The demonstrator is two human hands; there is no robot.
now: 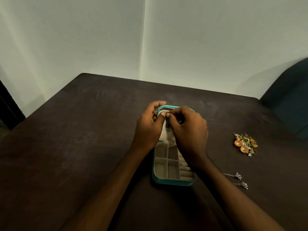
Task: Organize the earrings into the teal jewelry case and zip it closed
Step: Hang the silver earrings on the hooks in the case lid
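Case [173,181]: teal, zip-around, lies open near the middle of the dark counter [83,130]. Lid [164,134] folds away from the person, its pale lining showing. Base holds beige square compartments on the left and a column of ring rolls on the right; no jewellery is visible in the parts not hidden by the hands.

Left hand [148,125]: fingers curled over the lid's far left rim, thumb on the lining.

Right hand [188,129]: over the lid, thumb and forefinger pinching a small silver earring [167,112] against the top of the lining, close to the left thumb. How the piece sits on the lining cannot be told.

Gold earrings [245,144]: a tangled cluster with orange discs and green beads, on the counter well to the right of the case.

Silver earrings [238,180]: two long drops, lying side by side, apart from each other, nearer the person than the gold cluster.
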